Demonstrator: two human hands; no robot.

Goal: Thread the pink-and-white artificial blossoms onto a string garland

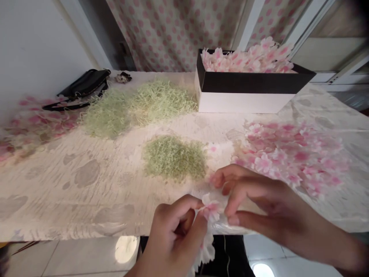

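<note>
Close to the table's front edge, my left hand (177,229) pinches a pink and white artificial flower (211,209) between thumb and forefinger. More pale petals (206,252) hang below that hand, partly hidden by it. Just to the right of the flower is my right hand (259,202), its fingers apart and slightly curled, with nothing visible between them. Beyond both hands lies a clump of green stringy stems (175,157). A spread pile of pink and white artificial flowers (291,154) rests past my right hand.
A black and white box (245,102) full of similar flowers stands at the back. Two paler green stringy heaps (161,102) lie left of it. Farther left are a black bag (86,84) and another flower pile (37,125). A patterned cloth (86,173) covers the table.
</note>
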